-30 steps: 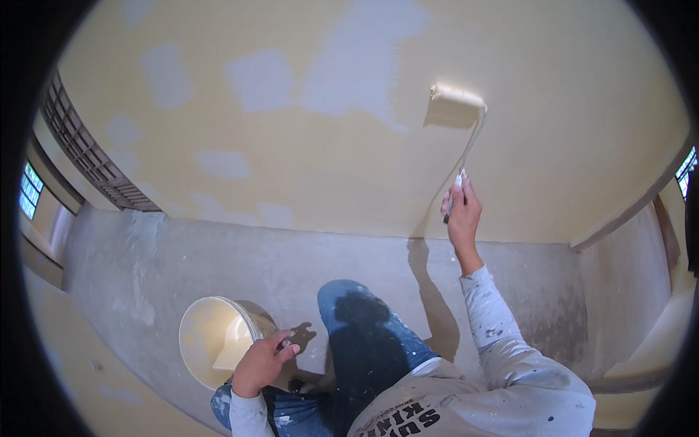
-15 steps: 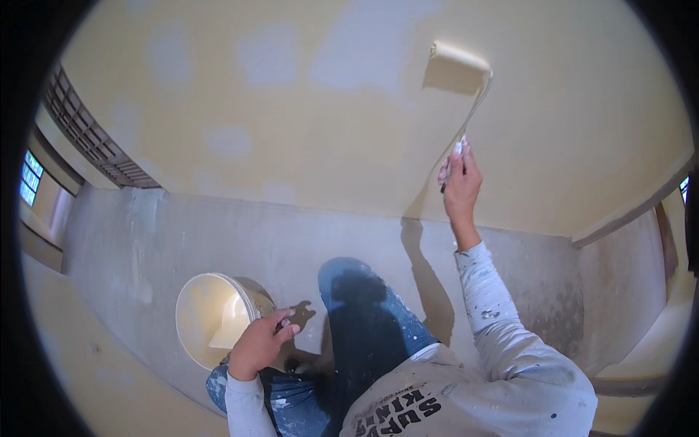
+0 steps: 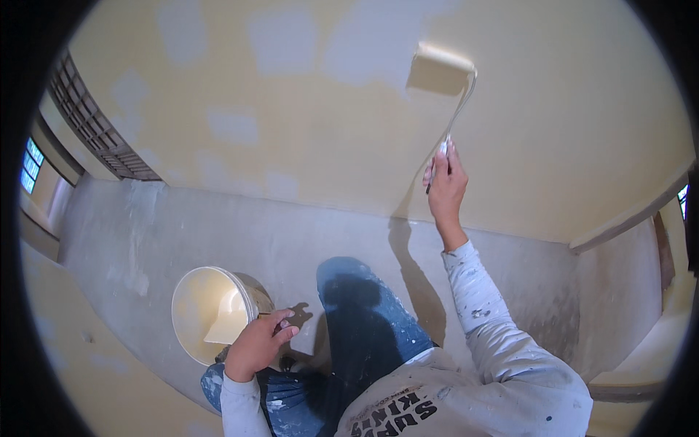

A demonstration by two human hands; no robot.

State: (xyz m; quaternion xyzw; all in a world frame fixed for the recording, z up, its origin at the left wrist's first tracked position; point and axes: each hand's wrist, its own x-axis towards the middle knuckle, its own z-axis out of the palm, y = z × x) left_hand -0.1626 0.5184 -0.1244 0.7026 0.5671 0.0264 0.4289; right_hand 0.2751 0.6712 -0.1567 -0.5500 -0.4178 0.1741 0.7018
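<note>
My right hand point(image 3: 447, 182) is wrapped round the handle of a paint roller point(image 3: 444, 60), reaching up and forward. The roller's pale cream sleeve lies against the yellowish wall point(image 3: 328, 138), its thin wire frame bending down to the grip. Beside the right rim of a white bucket point(image 3: 211, 274) is my left hand point(image 3: 256, 345), thumb and forefinger apart with no object visible between them. Its other fingers are partly hidden. Cream paint coats the bucket's inside, and a pale flat-edged patch shows within it.
Whitish patches point(image 3: 282, 40) mark the wall on the left. The grey floor point(image 3: 182, 226) runs along its foot. My bent, paint-spotted knee point(image 3: 346, 280) stands right of the bucket. A brown grille point(image 3: 91, 120) is at far left, and a ledge point(image 3: 633, 215) at right.
The roller and my right hand have shifted left in the picture, with the sleeve still at the wall. My left hand stays beside the bucket; the view has moved slightly.
</note>
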